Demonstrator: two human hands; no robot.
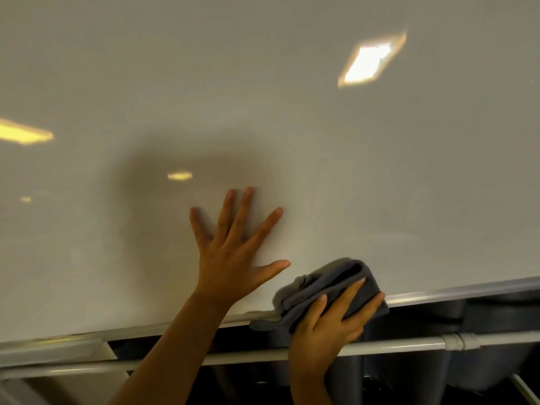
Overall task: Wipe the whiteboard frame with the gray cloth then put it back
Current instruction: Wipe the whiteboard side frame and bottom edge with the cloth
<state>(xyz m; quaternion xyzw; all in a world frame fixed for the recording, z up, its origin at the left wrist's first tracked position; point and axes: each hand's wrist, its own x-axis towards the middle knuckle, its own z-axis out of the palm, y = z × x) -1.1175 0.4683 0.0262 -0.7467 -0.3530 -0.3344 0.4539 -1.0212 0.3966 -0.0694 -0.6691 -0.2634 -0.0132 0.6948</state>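
A large whiteboard [292, 112] fills most of the view, with its silver bottom frame [455, 293] running from lower left up to the right. My left hand [233, 258] lies flat on the board surface, fingers spread straight. My right hand [330, 320] grips a folded gray cloth [327, 282] and presses it against the bottom frame, just right of my left hand. The cloth hides the stretch of frame beneath it.
Below the frame a white horizontal bar [409, 344] of the stand crosses the view, with a joint fitting [458, 340] at the right. Dark gray shapes [496, 346] sit behind and under it. Ceiling lights reflect on the board.
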